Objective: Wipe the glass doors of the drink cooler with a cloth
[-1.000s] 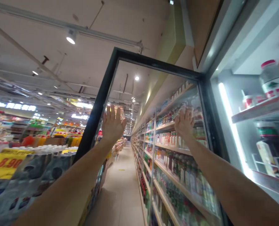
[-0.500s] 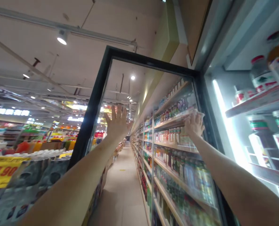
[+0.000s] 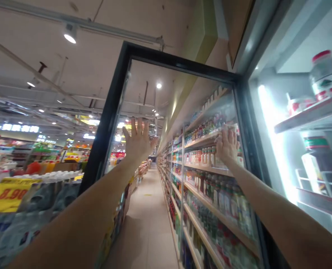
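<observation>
Signage (image 3: 9, 194) left of the outspread left hand (image 3: 138, 144) read "8.90". At the glass door (image 3: 179, 64), whether the right hand (image 3: 226, 147) gripped pale cloth (image 3: 236, 128) was unclear.

Glass door (image 3: 168, 125) blocks way ahead; open air left of black frame (image 3: 107, 106).

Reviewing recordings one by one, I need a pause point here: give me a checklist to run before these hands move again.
1. Glass door open: ok, swung out from the lit cooler.
2. Left hand flat, its fingers spread: ok.
3. Left hand actually touching the door: cannot tell.
4. Right hand within the door's outline: ok, on the cooler side.
5. Item at the right hand identified: cannot tell; something pale shows there.
6. Cooler bottles on shelves: ok for those in view.
</observation>
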A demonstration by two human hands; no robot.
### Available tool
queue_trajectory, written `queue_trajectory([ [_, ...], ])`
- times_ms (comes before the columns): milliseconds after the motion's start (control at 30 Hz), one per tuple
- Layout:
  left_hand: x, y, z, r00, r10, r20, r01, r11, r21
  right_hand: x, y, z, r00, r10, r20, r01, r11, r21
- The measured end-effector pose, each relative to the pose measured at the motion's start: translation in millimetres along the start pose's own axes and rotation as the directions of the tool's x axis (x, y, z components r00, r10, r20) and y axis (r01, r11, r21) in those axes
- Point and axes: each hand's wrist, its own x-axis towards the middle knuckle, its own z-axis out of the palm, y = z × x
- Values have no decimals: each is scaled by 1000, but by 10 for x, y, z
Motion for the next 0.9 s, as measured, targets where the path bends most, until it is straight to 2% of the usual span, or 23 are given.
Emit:
queue_trajectory([
  [67,-2,0,19,1000,0,-8,0,1000,-2,9,-87,20,1000,4,6,-4,1000,-3],
  [133,1,-17,44,1000,3,-19,-3,1000,-12,-51,-345,82,992,-117,45,117,993,-6],
  [167,4,-31,59,1000,8,-26,-9,1000,-19,-96,-486,117,971,-227,70,227,974,-5],
  [233,10,-57,87,999,17,-46,-19,999,-35,-175,-678,167,882,-457,116,459,888,8],
  [267,8,-61,99,998,20,-52,-23,999,-44,-198,-703,173,845,-520,128,523,852,13],
  [300,-1,-54,111,998,20,-54,-23,998,-52,-204,-678,167,845,-520,125,523,852,12],
  [333,-17,-33,124,999,20,-50,-23,998,-58,-196,-618,153,885,-453,106,455,890,6],
  [400,-70,53,153,999,30,-32,-32,997,-64,-157,-470,125,976,-212,37,213,977,-8],
  [467,-143,178,186,998,60,-9,-61,996,-66,-152,-409,120,999,-34,-18,34,999,-7],
  [500,-179,242,201,997,80,-1,-80,995,-67,-178,-431,127,999,-29,-21,29,1000,-4],
  [567,-241,344,216,994,107,5,-106,992,-69,-284,-536,145,978,-208,19,208,978,11],
  [633,-275,393,213,994,108,4,-107,991,-75,-399,-609,154,891,-449,62,448,893,41],
  [667,-282,398,208,994,106,5,-106,991,-79,-432,-599,150,854,-516,69,513,857,50],
  [700,-284,396,203,994,106,7,-105,991,-82,-441,-554,140,856,-514,62,512,858,48],
  [733,-282,389,199,994,110,8,-109,991,-84,-427,-486,127,902,-430,38,429,903,36],
  [767,-279,380,198,993,116,6,-115,990,-83,-397,-412,115,959,-283,1,282,959,22],
  [800,-275,372,201,993,122,0,-121,989,-81,-361,-351,105,993,-111,-39,112,994,16],
  [833,-272,366,207,992,123,-9,-123,989,-80,-334,-323,101,997,32,-70,-31,999,16],
  [867,-270,362,215,992,121,-18,-122,989,-79,-326,-341,104,991,104,-82,-103,995,17],
  [900,-269,360,226,993,118,-26,-120,990,-79,-344,-405,113,994,86,-71,-85,996,16],
])
